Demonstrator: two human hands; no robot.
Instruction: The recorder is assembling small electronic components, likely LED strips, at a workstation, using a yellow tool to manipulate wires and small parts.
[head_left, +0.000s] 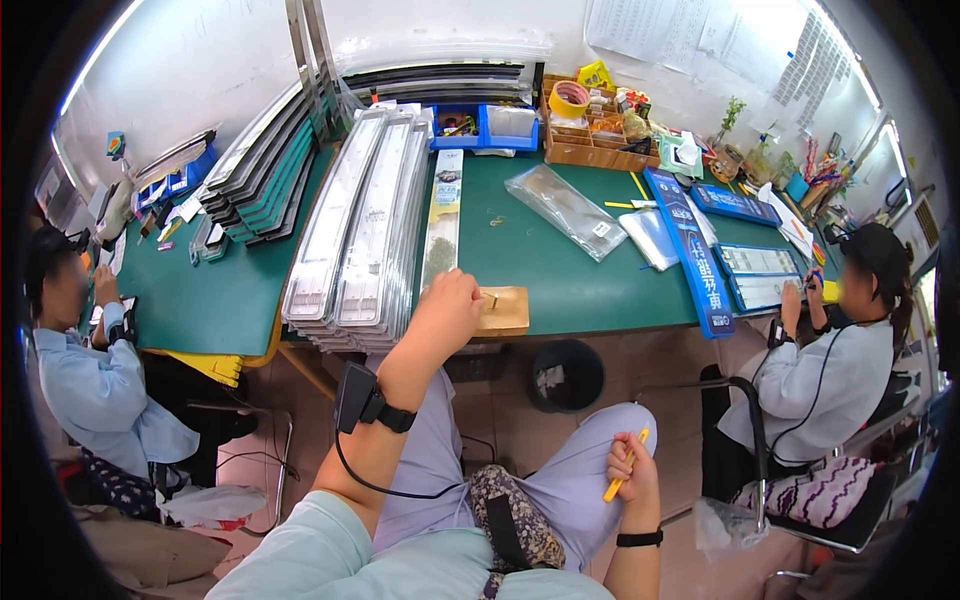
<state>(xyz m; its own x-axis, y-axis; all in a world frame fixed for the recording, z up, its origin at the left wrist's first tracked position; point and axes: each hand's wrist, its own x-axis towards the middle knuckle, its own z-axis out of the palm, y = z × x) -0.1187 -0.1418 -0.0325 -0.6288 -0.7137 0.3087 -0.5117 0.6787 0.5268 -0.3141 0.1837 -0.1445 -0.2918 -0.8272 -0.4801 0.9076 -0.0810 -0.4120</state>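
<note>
My left hand (pixel 450 308) is at the table's front edge, its fingers curled in and their tips hidden. It lies over the near end of a long narrow printed strip (pixel 444 215) and against a small tan block (pixel 503 311). Whatever the fingers pinch, if anything, cannot be made out. Low over my right thigh, my right hand (pixel 632 468) is closed around a slim yellow stick-shaped tool (pixel 613 489), held at a slant. Left of the strip stand tall stacks of long clear plastic trays (pixel 365 220).
A clear plastic sleeve (pixel 568 208) and blue long boxes (pixel 692 255) lie on the green table (pixel 590 290). Behind are blue bins (pixel 510 127) and a wooden organizer (pixel 585 148). A black bin (pixel 567 377) stands below. Co-workers sit at left (pixel 110 370) and right (pixel 830 370).
</note>
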